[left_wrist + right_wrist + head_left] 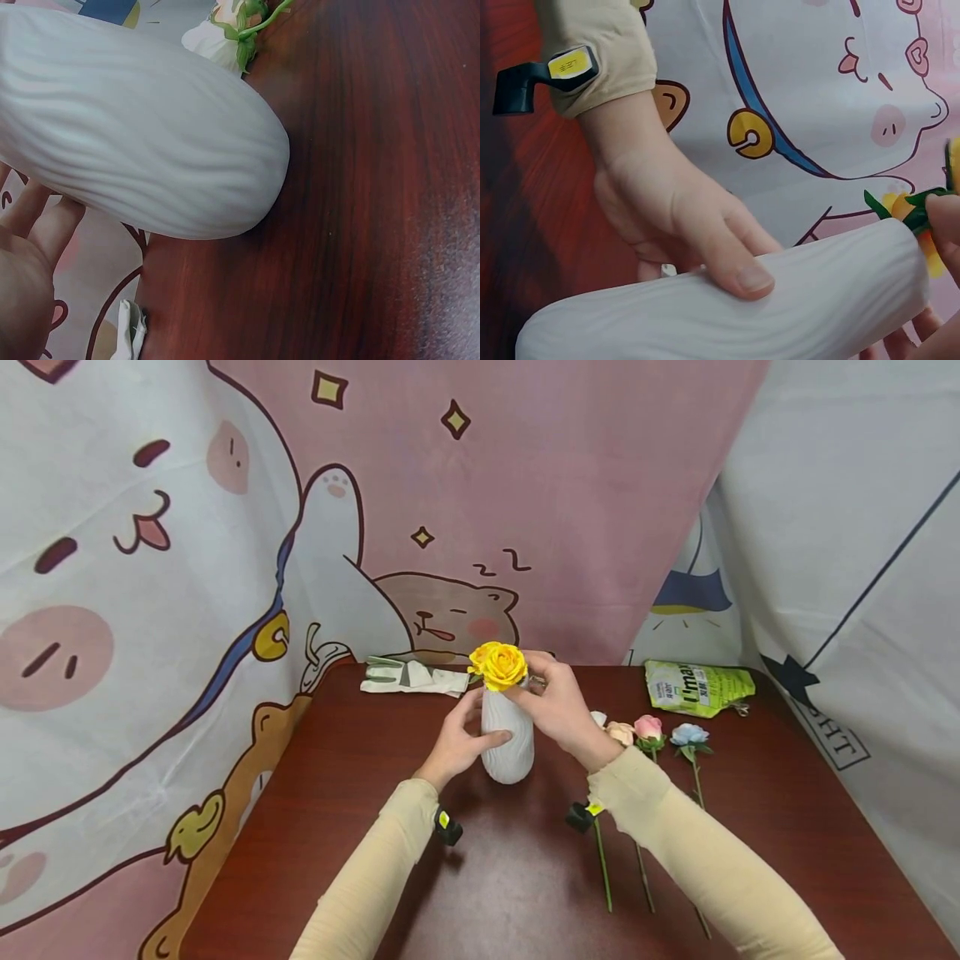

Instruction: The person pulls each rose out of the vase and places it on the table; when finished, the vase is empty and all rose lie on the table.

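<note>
A white, wavy-ribbed vase stands upright on the table. My left hand grips it from the left, thumb across the front and the other fingers behind. Yellow roses show at the mouth of the vase, their stems hidden inside. At the rim, my right hand pinches a yellow rose just below its bloom; the right wrist view has the thumb on the green part there. Several of that hand's fingers reach round behind the vase top.
Right of the vase lie a white rose, a peach rose, a pink rose and a blue rose, stems toward the front. Back left are white-and-green gloves; back right, a green bag. Printed cloth hangs behind the table.
</note>
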Available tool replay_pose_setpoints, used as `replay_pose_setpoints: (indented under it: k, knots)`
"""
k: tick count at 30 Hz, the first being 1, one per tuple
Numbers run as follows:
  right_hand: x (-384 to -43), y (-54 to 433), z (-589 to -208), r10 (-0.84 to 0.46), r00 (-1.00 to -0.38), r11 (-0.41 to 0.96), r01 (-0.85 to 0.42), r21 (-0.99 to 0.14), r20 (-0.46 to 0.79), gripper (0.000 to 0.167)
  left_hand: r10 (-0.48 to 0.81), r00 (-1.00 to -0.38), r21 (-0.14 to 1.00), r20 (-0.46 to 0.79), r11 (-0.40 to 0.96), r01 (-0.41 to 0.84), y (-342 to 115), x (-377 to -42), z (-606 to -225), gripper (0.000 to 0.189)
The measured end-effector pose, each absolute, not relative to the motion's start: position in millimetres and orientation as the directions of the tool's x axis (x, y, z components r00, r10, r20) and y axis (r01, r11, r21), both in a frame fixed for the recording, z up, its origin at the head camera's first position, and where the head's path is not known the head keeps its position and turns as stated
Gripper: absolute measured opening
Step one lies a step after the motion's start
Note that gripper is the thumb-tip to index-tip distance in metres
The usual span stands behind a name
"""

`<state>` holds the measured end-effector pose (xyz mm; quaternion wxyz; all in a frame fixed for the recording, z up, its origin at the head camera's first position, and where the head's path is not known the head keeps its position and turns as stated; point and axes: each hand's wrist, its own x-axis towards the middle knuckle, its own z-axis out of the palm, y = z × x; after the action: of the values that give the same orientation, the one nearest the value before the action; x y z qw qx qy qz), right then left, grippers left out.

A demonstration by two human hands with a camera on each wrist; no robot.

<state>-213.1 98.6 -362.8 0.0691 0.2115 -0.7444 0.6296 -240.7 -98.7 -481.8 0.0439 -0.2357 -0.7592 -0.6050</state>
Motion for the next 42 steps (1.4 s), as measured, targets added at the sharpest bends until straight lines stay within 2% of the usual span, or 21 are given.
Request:
replay_pose_setpoints:
  k: [6, 17, 28, 36, 42]
  knots:
    - [-210.6, 97.0, -354.9, -0.158, -0.909, 0.076, -0.401, -0.913, 0.386, 0.04, 0.303, -0.892, 0.908, 0.335, 0.15, 0.392, -98.9, -239.7, -481.9, 0.074]
    - [-211.7, 104.5, -340.3, -0.121, -0.929, 0.007, -0.354, -0.935, 0.35, 0.044, 0.3, -0.891, 0.904, 0.34, 0.156, 0.398, -99.2, -239.2, -481.0, 0.075]
    - [-217.5, 114.2, -327.2, -0.098, -0.952, -0.161, -0.271, -0.949, 0.289, 0.039, 0.289, -0.895, 0.913, 0.339, 0.131, 0.387, -97.7, -239.9, -481.4, 0.075]
    - [-222.3, 127.4, -316.8, -0.092, -0.959, -0.349, -0.221, -0.911, 0.268, 0.031, 0.284, -0.901, 0.918, 0.327, 0.131, 0.374, -96.2, -240.3, -481.4, 0.076]
    - [-227.4, 137.5, -310.7, -0.074, -0.959, -0.435, -0.217, -0.874, 0.275, 0.028, 0.28, -0.913, 0.927, 0.298, 0.143, 0.347, -93.9, -238.2, -477.5, 0.077]
